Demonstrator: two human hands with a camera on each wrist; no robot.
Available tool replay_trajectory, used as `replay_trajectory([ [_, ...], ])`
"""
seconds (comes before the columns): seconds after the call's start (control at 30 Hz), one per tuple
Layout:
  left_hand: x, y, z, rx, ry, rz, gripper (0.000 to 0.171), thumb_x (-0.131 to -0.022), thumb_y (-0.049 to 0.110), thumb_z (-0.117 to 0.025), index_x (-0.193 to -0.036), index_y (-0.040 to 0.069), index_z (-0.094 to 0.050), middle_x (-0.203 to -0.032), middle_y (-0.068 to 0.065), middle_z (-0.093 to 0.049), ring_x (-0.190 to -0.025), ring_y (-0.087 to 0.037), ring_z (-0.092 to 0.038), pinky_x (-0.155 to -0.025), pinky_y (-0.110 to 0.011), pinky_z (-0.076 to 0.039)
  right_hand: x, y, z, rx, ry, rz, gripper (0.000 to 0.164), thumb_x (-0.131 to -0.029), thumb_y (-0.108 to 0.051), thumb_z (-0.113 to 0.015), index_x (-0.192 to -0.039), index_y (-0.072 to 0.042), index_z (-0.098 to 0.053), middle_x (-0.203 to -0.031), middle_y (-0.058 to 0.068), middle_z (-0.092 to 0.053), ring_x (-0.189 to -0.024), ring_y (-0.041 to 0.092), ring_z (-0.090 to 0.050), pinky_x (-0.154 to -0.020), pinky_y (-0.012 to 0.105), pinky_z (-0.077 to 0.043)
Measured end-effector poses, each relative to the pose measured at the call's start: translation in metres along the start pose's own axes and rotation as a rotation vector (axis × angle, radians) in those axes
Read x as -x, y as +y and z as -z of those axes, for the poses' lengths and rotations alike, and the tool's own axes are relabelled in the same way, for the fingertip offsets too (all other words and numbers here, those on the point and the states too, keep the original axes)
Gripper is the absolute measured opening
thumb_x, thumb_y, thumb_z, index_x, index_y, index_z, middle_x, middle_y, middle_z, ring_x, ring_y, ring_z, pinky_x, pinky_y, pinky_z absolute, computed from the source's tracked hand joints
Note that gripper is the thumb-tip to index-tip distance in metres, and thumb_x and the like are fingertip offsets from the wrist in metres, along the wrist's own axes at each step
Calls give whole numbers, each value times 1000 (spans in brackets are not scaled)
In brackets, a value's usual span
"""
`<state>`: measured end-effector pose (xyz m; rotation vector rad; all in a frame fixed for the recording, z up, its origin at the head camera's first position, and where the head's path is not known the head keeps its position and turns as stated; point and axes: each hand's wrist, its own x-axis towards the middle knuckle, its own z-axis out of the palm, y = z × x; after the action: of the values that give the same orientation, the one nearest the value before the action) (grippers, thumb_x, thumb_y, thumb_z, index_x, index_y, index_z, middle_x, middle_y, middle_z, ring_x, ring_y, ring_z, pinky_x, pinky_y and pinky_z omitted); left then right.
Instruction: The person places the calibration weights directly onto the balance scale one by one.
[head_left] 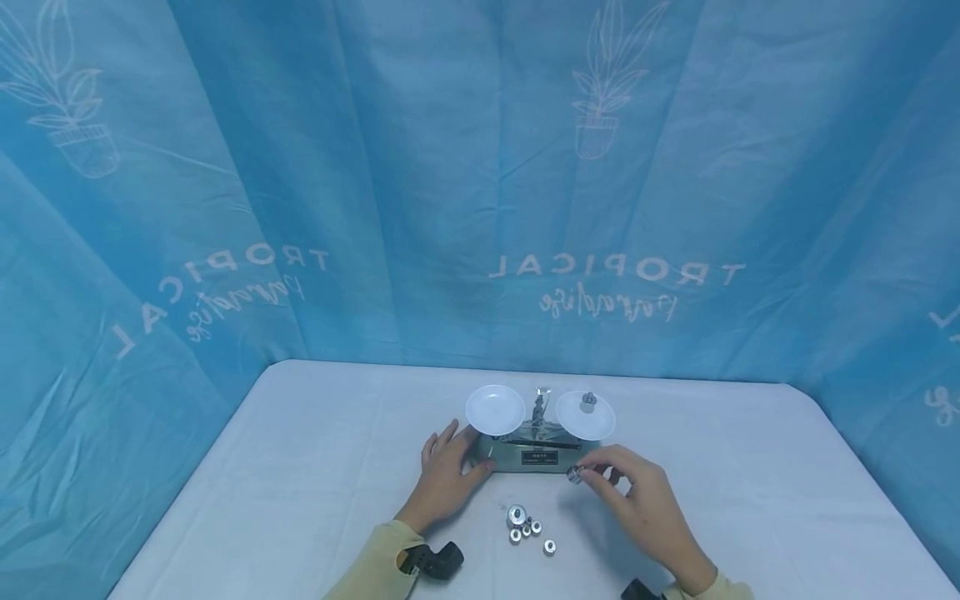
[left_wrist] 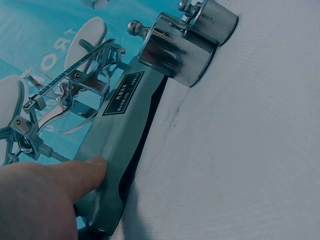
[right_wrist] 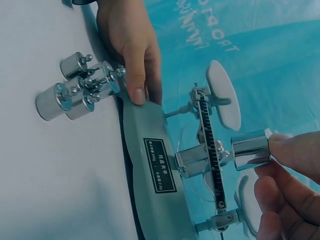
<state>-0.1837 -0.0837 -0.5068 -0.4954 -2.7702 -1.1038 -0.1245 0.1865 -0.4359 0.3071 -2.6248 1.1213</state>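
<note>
A green balance scale point(head_left: 510, 460) with two white pans stands on the table. My left hand point(head_left: 446, 479) holds the left end of its base, the thumb point(left_wrist: 92, 175) lying along the front face. The left pan point(head_left: 495, 409) holds nothing, while one metal weight point(head_left: 588, 402) sits on the right pan point(head_left: 577, 427). In front of the base, my right hand point(head_left: 637, 504) pinches another shiny cylindrical weight point(right_wrist: 250, 150) between thumb and fingers. The head view shows that weight just below the right pan, off the table.
Several knobbed metal weights, among them a larger one point(head_left: 517, 515), stand close together in front of the scale. A single weight point(head_left: 550, 547) sits a little nearer me. White cloth point(head_left: 315, 467) covers the table, and a blue printed curtain point(head_left: 420, 208) hangs behind.
</note>
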Motion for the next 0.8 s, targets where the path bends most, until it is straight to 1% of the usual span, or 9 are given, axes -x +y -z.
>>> replay_trajectory([
  [0.13, 0, 0, 0, 3, 0, -4, 62, -96, 37, -63, -147, 5, -49, -150, -13, -51, -146, -46, -28, -115, -71, -9, -2, 0, 2, 22, 31, 18, 16, -89, -10, -77, -96, -24, -73, -88, -21, -65, -80, 1, -59, -68, 23, -54],
  [0.23, 0, 0, 0, 7, -6, 4, 62, -96, 37, -63, -148, 6, -48, -150, -12, -51, -146, -45, -27, -116, -70, -8, -4, 0, 3, 33, 45, 25, 12, -90, -12, -76, -97, -21, -73, -88, -20, -66, -80, 1, -59, -68, 23, -54],
  [0.37, -1, -1, -1, 5, -15, 19, 62, -97, 38, -62, -149, 8, -48, -152, -10, -49, -147, -43, -26, -117, -68, -7, -5, 0, 4, 43, 57, 10, 8, -91, -16, -75, -99, -19, -74, -87, -20, -65, -80, 2, -59, -68, 23, -54],
  [0.8, -1, 0, 0, 11, -17, 17, 62, -96, 36, -63, -148, 7, -48, -151, -12, -50, -147, -45, -27, -116, -70, -7, -8, 2, 7, 66, 117, 8, 11, -90, -15, -76, -100, -19, -74, -90, -17, -67, -81, 4, -59, -67, 22, -54],
])
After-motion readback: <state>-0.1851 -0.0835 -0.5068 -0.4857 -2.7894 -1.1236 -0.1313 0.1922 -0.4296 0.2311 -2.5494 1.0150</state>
